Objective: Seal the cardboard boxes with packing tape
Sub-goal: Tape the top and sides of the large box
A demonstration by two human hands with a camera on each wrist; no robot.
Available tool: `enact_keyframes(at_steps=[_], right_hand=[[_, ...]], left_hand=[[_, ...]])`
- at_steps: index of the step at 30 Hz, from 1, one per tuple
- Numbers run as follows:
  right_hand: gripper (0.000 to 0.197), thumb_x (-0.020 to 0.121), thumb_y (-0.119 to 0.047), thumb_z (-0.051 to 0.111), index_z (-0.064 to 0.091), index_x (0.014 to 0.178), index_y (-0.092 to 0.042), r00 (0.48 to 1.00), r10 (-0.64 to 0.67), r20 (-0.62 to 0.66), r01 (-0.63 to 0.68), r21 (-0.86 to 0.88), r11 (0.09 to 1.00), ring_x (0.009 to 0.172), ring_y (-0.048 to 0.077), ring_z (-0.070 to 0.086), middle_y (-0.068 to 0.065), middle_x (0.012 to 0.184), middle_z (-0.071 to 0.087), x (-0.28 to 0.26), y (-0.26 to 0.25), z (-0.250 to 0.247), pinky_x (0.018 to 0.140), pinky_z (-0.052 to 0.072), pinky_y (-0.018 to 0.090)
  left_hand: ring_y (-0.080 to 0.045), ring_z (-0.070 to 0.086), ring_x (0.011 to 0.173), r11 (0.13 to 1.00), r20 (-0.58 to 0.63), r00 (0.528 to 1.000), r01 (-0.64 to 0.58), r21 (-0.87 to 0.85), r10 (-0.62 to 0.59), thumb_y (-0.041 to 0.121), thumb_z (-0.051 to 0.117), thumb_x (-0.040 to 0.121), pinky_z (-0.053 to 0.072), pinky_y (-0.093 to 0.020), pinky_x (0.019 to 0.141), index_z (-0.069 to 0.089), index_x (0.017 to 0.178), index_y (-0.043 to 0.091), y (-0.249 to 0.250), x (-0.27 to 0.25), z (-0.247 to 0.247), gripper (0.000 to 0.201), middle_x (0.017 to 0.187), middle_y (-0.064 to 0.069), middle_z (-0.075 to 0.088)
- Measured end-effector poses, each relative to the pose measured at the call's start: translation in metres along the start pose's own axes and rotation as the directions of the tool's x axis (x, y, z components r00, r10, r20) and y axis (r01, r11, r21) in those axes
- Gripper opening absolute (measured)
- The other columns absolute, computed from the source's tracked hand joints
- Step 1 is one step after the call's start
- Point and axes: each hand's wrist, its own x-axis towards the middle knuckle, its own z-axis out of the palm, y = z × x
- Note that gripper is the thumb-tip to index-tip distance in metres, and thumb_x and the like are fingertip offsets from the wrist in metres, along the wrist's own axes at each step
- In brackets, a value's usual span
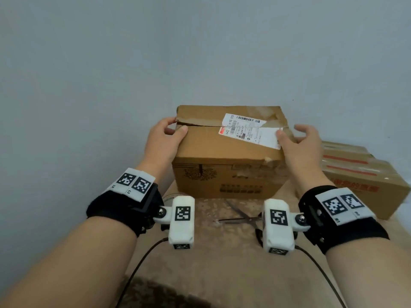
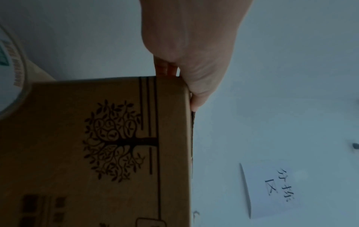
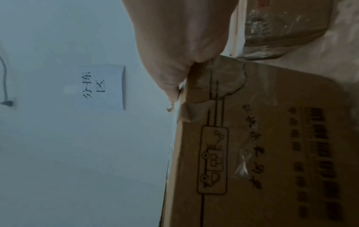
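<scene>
A brown cardboard box (image 1: 229,156) stands on the table in front of me, with a white shipping label (image 1: 249,130) across its top seam. The seam gapes a little at the left end. My left hand (image 1: 172,132) grips the box's upper left end, thumb on the top flap and fingers round the side. My right hand (image 1: 294,141) holds the upper right end, its thumb pressing on the label's corner and its fingers curved past the edge. The left wrist view shows the box (image 2: 97,145) with a printed tree. The right wrist view shows the box (image 3: 272,145) with torn old tape at its corner.
Scissors (image 1: 240,216) lie on the table just in front of the box. A tape roll (image 2: 11,69) sits to the box's left, mostly hidden in the head view. More cardboard boxes (image 1: 360,174) lie to the right. A plain wall with a paper note (image 3: 103,87) stands behind.
</scene>
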Motion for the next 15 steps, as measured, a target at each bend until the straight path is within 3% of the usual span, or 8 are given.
enact_keyframes(at_steps=[2, 4, 6, 7, 9, 12, 15], right_hand=[[0.036, 0.091, -0.036, 0.061, 0.056, 0.124, -0.021, 0.999, -0.033, 0.011, 0.034, -0.046, 0.998, 0.100, 0.019, 0.059, -0.001, 0.109, 0.058, 0.006, -0.004, -0.009, 0.084, 0.052, 0.036], [0.036, 0.094, -0.036, 0.054, 0.058, 0.126, -0.020, 0.993, -0.074, 0.090, 0.090, -0.184, 0.979, 0.108, 0.018, 0.056, -0.001, 0.117, 0.059, 0.009, -0.004, -0.014, 0.089, 0.047, 0.032], [0.033, 0.099, -0.034, 0.045, 0.059, 0.122, -0.016, 0.977, -0.079, 0.196, 0.146, -0.356, 0.923, 0.102, 0.018, 0.053, -0.001, 0.115, 0.059, 0.008, -0.001, -0.014, 0.081, 0.039, 0.028], [0.032, 0.100, -0.034, 0.041, 0.061, 0.117, -0.015, 0.970, -0.103, 0.221, 0.194, -0.445, 0.874, 0.098, 0.022, 0.053, 0.003, 0.114, 0.061, 0.006, 0.000, -0.012, 0.079, 0.039, 0.031], [0.036, 0.100, -0.032, 0.035, 0.059, 0.121, -0.014, 0.950, -0.210, 0.230, 0.310, -0.636, 0.707, 0.110, 0.031, 0.051, 0.013, 0.124, 0.058, 0.003, -0.004, -0.004, 0.090, 0.041, 0.041], [0.045, 0.099, -0.033, 0.027, 0.053, 0.131, -0.016, 0.828, -0.336, 0.448, 0.558, -0.614, 0.558, 0.128, 0.028, 0.044, 0.010, 0.141, 0.047, -0.012, -0.023, 0.026, 0.108, 0.035, 0.047], [0.052, 0.099, -0.036, 0.016, 0.032, 0.148, -0.024, 0.732, -0.180, 0.657, 0.631, -0.554, 0.543, 0.145, 0.025, 0.021, 0.007, 0.155, 0.030, -0.026, -0.042, 0.059, 0.118, 0.011, 0.052]], left_hand=[[-0.009, 0.057, 0.082, 0.999, 0.015, 1.000, 0.027, -0.028, -0.026, 0.031, 0.057, 0.093, 0.050, -0.023, 0.071, 0.054, 0.128, 0.022, 0.007, 0.002, 0.000, 0.036, 0.089, 0.007, 0.054], [-0.005, 0.056, 0.081, 0.996, 0.100, 0.993, 0.069, -0.052, -0.063, 0.029, 0.054, 0.095, 0.046, -0.011, 0.061, 0.051, 0.131, 0.021, 0.010, 0.003, 0.000, 0.037, 0.095, 0.006, 0.054], [-0.003, 0.055, 0.084, 0.992, 0.205, 0.972, 0.125, -0.016, -0.119, 0.031, 0.052, 0.096, 0.043, -0.006, 0.056, 0.045, 0.136, 0.022, 0.007, 0.000, 0.001, 0.042, 0.106, 0.002, 0.054], [-0.005, 0.056, 0.088, 0.987, 0.239, 0.959, 0.158, -0.012, -0.150, 0.033, 0.051, 0.097, 0.042, -0.007, 0.057, 0.041, 0.139, 0.025, 0.004, -0.003, 0.002, 0.044, 0.116, -0.002, 0.053], [-0.011, 0.057, 0.102, 0.979, 0.265, 0.946, 0.201, -0.035, -0.185, 0.038, 0.049, 0.097, 0.043, -0.012, 0.068, 0.035, 0.142, 0.030, 0.001, -0.006, 0.004, 0.048, 0.132, -0.005, 0.047], [-0.016, 0.047, 0.117, 0.983, 0.251, 0.951, 0.185, 0.014, -0.183, 0.040, 0.046, 0.097, 0.038, -0.021, 0.082, 0.019, 0.150, 0.028, 0.004, -0.005, 0.007, 0.060, 0.143, -0.003, 0.036], [-0.017, 0.044, 0.120, 0.988, 0.275, 0.950, 0.135, 0.069, -0.149, 0.036, 0.045, 0.098, 0.040, -0.024, 0.090, 0.016, 0.150, 0.033, 0.005, -0.004, 0.004, 0.060, 0.144, -0.003, 0.034]])
